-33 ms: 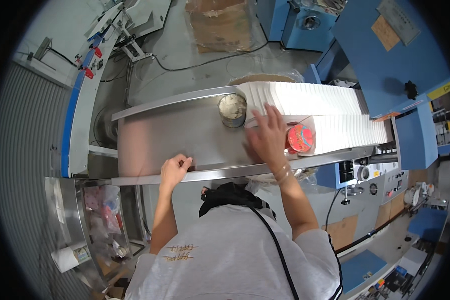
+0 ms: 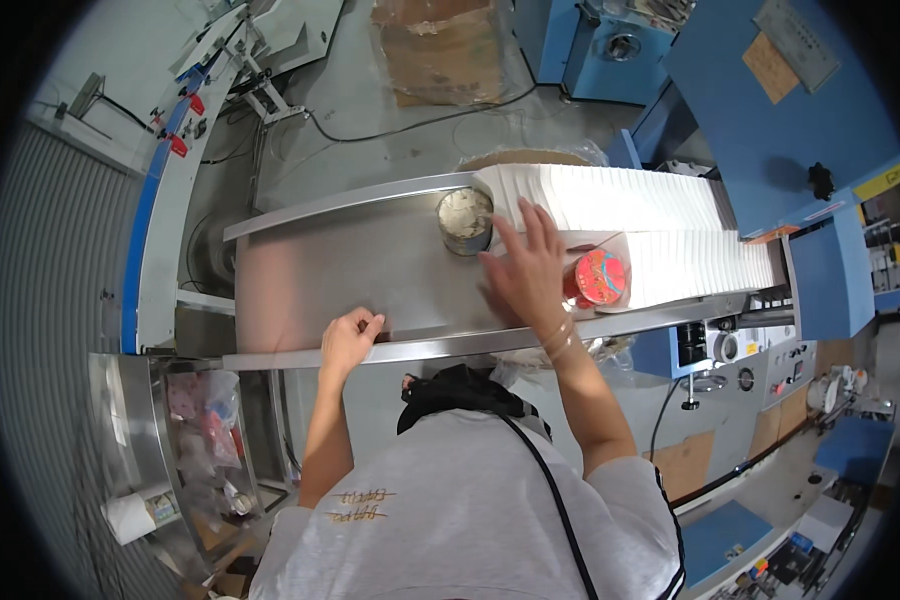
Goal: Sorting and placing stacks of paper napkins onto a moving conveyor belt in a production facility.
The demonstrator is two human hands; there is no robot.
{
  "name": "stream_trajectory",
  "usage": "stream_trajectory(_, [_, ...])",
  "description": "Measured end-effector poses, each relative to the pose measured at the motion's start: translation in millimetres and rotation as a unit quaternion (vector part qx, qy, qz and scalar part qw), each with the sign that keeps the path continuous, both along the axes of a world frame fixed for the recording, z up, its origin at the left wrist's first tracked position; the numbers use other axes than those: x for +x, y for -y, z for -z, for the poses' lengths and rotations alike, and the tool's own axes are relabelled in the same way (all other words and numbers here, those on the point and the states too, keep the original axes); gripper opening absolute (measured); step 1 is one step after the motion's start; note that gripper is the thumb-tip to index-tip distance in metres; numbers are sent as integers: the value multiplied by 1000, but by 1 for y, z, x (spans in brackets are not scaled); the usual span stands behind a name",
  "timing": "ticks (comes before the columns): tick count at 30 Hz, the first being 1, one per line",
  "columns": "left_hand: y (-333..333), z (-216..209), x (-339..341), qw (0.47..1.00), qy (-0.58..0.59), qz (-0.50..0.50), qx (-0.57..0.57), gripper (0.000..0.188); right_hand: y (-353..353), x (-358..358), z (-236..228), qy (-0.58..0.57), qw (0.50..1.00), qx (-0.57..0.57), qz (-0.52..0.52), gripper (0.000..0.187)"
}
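Observation:
My left hand (image 2: pixel 348 338) is closed in a loose fist at the near rim of a long metal tray (image 2: pixel 370 255), with nothing seen in its fingers. Over the tray, my right hand (image 2: pixel 530 270) is open, fingers spread. Just left of its fingertips stands a round can with a worn whitish top (image 2: pixel 465 220). To its right sits a red round can with a colourful lid (image 2: pixel 600 277). Two rows of white, paper-like pieces stand tightly overlapped along the tray's right part: a far row (image 2: pixel 630 195) and a near row (image 2: pixel 700 266), whose left end is by the red can.
Blue machinery (image 2: pixel 770 120) rises at the tray's right end. At the left is a long bench with a blue edge (image 2: pixel 142 250). A metal bin with plastic bags (image 2: pixel 205 430) stands at lower left. Beyond the tray lie a plastic-covered carton (image 2: pixel 438 50) and a floor cable (image 2: pixel 410 133).
My right hand has shifted slightly, its fingers spreading wider near the whitish-topped can. My left hand and both cans stay in place.

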State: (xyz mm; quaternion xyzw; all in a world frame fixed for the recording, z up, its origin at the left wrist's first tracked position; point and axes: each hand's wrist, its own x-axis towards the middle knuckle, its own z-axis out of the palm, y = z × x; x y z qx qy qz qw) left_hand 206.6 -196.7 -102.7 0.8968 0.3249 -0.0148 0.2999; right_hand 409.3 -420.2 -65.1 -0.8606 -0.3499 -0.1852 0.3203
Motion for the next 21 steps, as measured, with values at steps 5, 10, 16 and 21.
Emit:
stream_trajectory(5, [5, -10, 23, 997, 53, 31, -44, 31, -19, 30, 7, 37, 995, -78, -45, 50])
stream_trajectory(10, [29, -19, 91, 966, 192, 160, 63, 73, -17, 43, 15, 58, 986, -154, -34, 50])
stream_trajectory(16, [44, -7, 174, 927, 289, 222, 90, 89, -14, 42, 14, 54, 987, -141, -45, 56])
stream_trajectory(21, [42, -11, 152, 927, 239, 275, 91, 88, -11, 43, 10, 31, 986, -156, -50, 62])
